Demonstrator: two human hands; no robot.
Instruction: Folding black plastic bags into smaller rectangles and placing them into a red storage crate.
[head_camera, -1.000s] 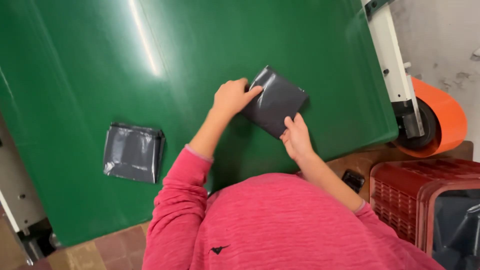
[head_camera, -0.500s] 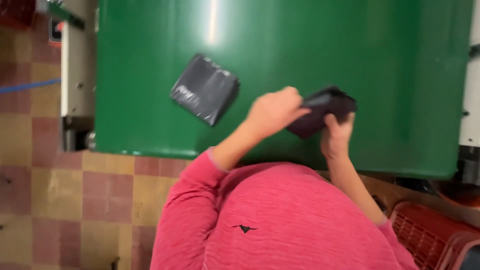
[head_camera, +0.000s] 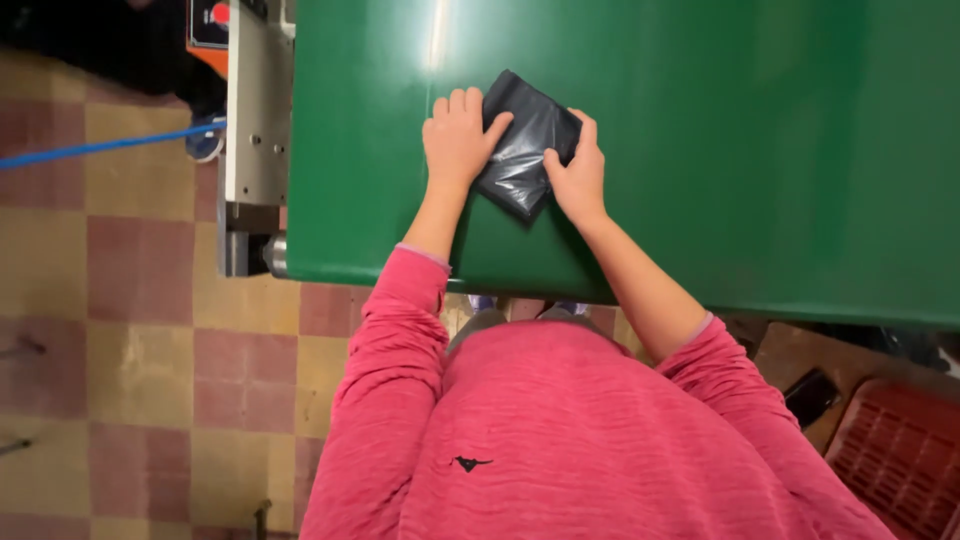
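A black plastic packet, glossy and wrinkled, lies on the green conveyor belt in the upper middle of the frame, turned so that one corner points down toward the person. It looks light and soft: the film creases and catches the light in ridges, so it would likely bend and slide easily on the smooth belt rather than hold a shape. The film is probably slippery; the corners and edges seem the surest places to take hold, pinched between thumb and fingers, with a flat palm on top to stop it skating.

The left hand rests at the packet's left edge, its fingers close together and laid nearly flat, the thumb stretched right onto the black film. The right hand sits at the packet's right side, fingers curled over the edge and thumb pressed on the surface, so it seems to grip that edge lightly; whether it truly clamps the film is hard to tell.

At the upper left of the frame a grey metal machine frame borders the belt, above a checked tile floor. A red plastic crate shows at the lower right.
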